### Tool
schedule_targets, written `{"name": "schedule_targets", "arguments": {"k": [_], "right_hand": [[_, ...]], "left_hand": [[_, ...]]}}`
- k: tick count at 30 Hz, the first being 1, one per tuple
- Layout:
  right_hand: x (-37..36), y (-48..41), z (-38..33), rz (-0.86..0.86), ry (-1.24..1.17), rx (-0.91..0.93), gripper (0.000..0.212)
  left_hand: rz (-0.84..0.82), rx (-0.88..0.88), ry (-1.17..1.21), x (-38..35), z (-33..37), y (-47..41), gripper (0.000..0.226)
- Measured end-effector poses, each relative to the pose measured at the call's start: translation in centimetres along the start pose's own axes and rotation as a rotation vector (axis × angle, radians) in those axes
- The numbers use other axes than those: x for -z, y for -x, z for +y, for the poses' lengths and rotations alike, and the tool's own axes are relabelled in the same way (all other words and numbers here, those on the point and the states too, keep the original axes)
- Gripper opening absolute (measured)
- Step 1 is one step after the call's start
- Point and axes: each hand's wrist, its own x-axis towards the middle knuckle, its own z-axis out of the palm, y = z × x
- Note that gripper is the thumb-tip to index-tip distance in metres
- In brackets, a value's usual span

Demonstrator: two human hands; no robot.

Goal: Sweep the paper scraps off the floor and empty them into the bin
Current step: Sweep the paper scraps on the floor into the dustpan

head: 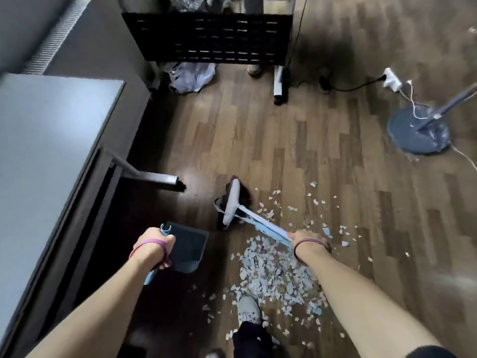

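Two hands are in view, each occupied. Left hand (154,248) has its fingers curled tight around the light-blue handle of a dark dustpan (189,250); the pan hangs tilted beside the desk (51,140), and whether its lip touches the floor cannot be told. Right hand (308,244) is seen from the back, closed around the blue handle of the broom (233,202); its fingertips are hidden beneath the hand. The broom's pale head lies ahead of both hands, with dark bristles partly lost in shadow.

Paper scraps (273,272) lie heaped on the wood floor (322,164) between the right forearm and a grey shoe (249,310), with loose pieces scattered further out to the right and toward the broom head. The heap's near edge is covered by the forearm.

At the top, a black perforated panel (206,37) stands; what lies above it is cut off by the frame edge and unclear. A crumpled bag (195,76) sits under it. A round grey stand base (419,130) rests at right, its pole cut off.
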Motion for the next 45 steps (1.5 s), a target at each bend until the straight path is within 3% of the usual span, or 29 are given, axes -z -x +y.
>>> {"name": "schedule_targets", "arguments": {"k": [9, 12, 16, 20, 25, 31, 35, 40, 45], "right_hand": [[-3.6, 6.2, 15.5, -0.092, -0.340, -0.396, 0.036], [-4.9, 8.8, 18.7, -0.130, -0.423, -0.411, 0.041], [-5.4, 10.0, 20.8, -0.074, -0.598, -0.457, 0.037], [-3.5, 9.2, 21.2, 0.012, -0.566, -0.510, 0.035], [0.9, 4.3, 19.9, 0.087, -0.778, -0.528, 0.028], [7.2, -5.1, 17.4, 0.079, -0.862, -0.575, 0.034], [11.0, -8.9, 16.6, -0.019, -0.914, -0.622, 0.040], [11.9, -7.8, 15.4, -0.075, -0.968, -0.774, 0.039], [9.7, -2.8, 13.1, -0.193, -1.189, -0.973, 0.033]], "left_hand": [[-0.101, -0.329, -0.205, -8.8, 13.6, 6.2, 0.018], [-0.125, -0.444, -0.221, -11.5, 17.3, 8.9, 0.013], [-0.128, -0.573, -0.356, -14.4, 22.3, 9.9, 0.031], [-0.119, -0.664, -0.422, -15.3, 28.0, 12.6, 0.026], [-0.081, -0.772, -0.513, -16.7, 35.8, 11.1, 0.026], [-0.115, -0.850, -0.614, -19.1, 46.9, 5.9, 0.026], [-0.169, -0.900, -0.689, -19.9, 52.5, 4.6, 0.016], [-0.295, -0.982, -0.846, -22.9, 55.5, 4.3, 0.021], [-0.478, -1.065, -1.048, -27.4, 54.0, 6.7, 0.017]]}}
